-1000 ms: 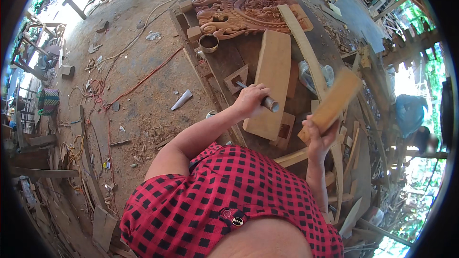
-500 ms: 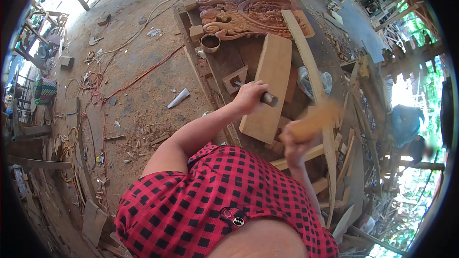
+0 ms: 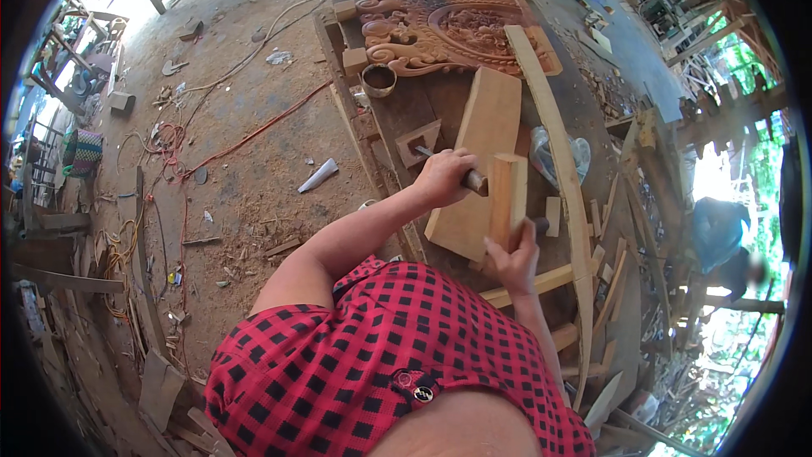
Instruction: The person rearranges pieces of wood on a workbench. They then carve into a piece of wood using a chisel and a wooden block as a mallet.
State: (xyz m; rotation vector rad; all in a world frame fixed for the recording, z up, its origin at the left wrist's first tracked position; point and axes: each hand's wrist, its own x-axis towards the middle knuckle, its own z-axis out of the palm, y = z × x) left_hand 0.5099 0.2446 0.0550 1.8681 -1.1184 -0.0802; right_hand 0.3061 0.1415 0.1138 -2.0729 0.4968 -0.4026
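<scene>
My left hand [image 3: 444, 176] holds chisel [image 3: 440, 162] on plank [image 3: 484, 161]; mallet [image 3: 507, 199] in right hand [image 3: 512, 258], just right; carved panel [image 3: 448, 30] beyond.

Left hand [image 3: 444, 176] around a chisel [image 3: 448, 165], right hand [image 3: 513, 258] gripping a wooden mallet [image 3: 507, 199] against its butt.

I see a chisel [image 3: 447, 166] with a thin metal blade, slanted, its tip on a small triangle block [image 3: 420, 140]. A pale wood mallet [image 3: 507, 200] stands upright, touching the chisel's back end, over a long plank [image 3: 484, 152].
</scene>
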